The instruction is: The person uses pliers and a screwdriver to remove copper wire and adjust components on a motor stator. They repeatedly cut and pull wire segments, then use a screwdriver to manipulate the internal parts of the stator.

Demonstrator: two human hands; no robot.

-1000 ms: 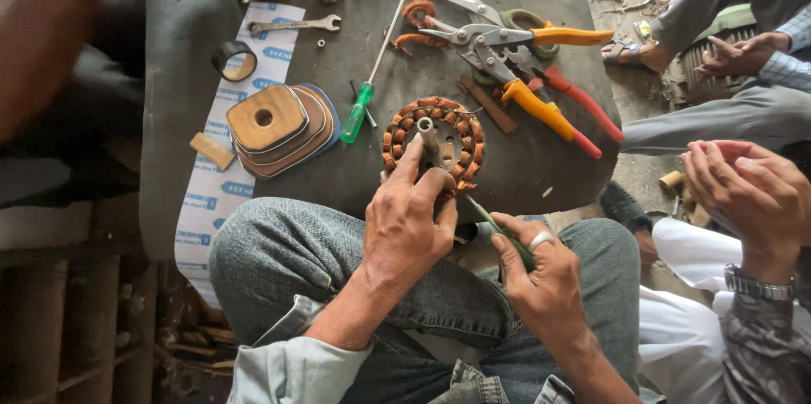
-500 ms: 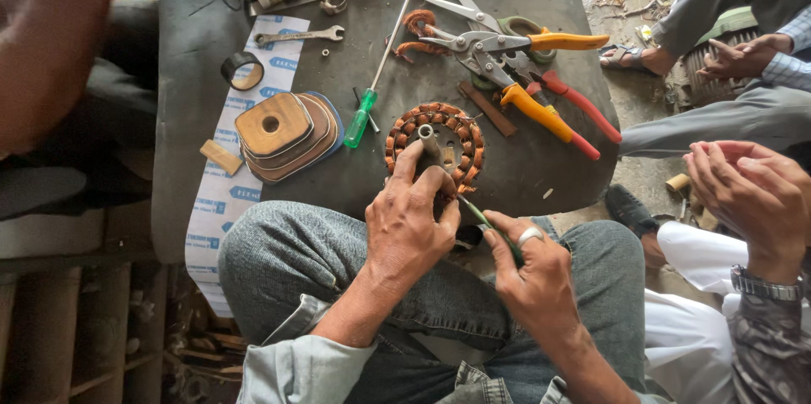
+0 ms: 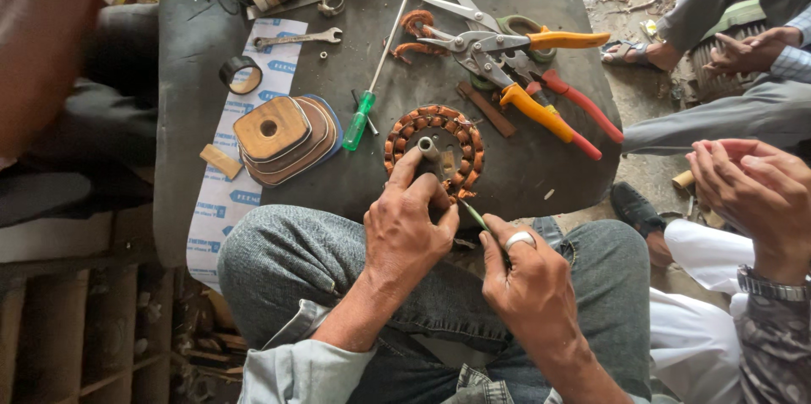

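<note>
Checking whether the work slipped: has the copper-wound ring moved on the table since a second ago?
No. The copper-wound ring lies just as close to the green-handled screwdriver beside it.

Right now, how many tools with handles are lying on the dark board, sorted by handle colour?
Green handle: 1, the screwdriver
Orange handles: 1, the snips
Red handles: 1, the pliers
Plain metal, no coloured grip: 2, the scissors and the small spanner
Total: 5

Dark work board (image 3: 541, 176) in daylight, dusty ground (image 3: 625, 92) right, wooden shelving (image 3: 76, 345) left
</note>
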